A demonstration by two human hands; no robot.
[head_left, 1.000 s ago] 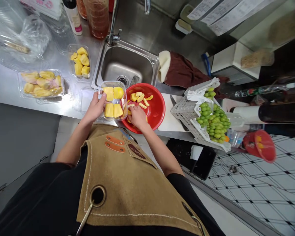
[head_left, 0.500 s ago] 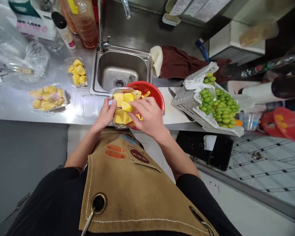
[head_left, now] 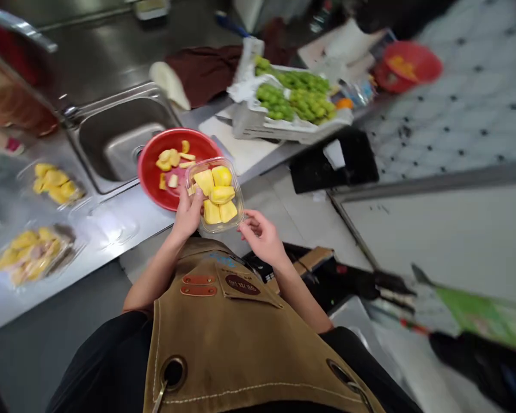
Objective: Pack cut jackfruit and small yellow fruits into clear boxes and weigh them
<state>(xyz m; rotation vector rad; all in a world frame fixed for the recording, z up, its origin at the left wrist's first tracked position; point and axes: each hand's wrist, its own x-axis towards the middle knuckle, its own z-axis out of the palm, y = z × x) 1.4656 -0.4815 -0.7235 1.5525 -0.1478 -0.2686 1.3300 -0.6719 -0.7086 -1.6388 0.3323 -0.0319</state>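
Observation:
My left hand (head_left: 188, 213) grips a clear plastic tub (head_left: 236, 203) filled with yellow fruit pieces (head_left: 215, 194), held off the counter edge above my apron. My right hand (head_left: 260, 234) hovers just below the tub's right corner, fingers loosely curled and apart, holding nothing. Behind the tub sits a red bowl (head_left: 152, 166) with a few yellow slices (head_left: 172, 159) in it.
A steel sink (head_left: 116, 135) lies beyond the bowl. Two clear tubs of yellow fruit (head_left: 54, 183) (head_left: 28, 255) and an empty clear tub (head_left: 112, 221) stand on the steel counter at left. A white basket of green grapes (head_left: 290, 94) and a cutting board (head_left: 241, 150) are at right.
The view swung right and tilted. My right hand has put a fruit piece in the tub and drawn back below it; my left hand carried the tub off the counter edge.

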